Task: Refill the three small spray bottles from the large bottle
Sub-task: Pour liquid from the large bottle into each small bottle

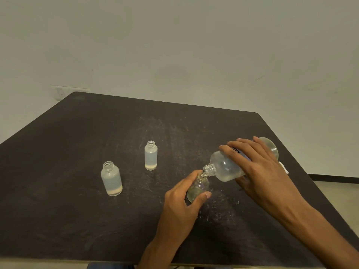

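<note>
Right hand (266,171) wrapped round tilted large clear plastic bottle (225,167), pouring into small clear bottle (198,189) gripped by left hand (180,202); next, levelling off before overflow

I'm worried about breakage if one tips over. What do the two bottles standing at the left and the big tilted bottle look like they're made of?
The two standing small bottles look like frosted, translucent plastic: milky walls, moulded screw threads. Frosted glass can't be ruled out. The large bottle, gripped by the right hand, is clear and glossy with highlights, either plastic or glass.
</note>
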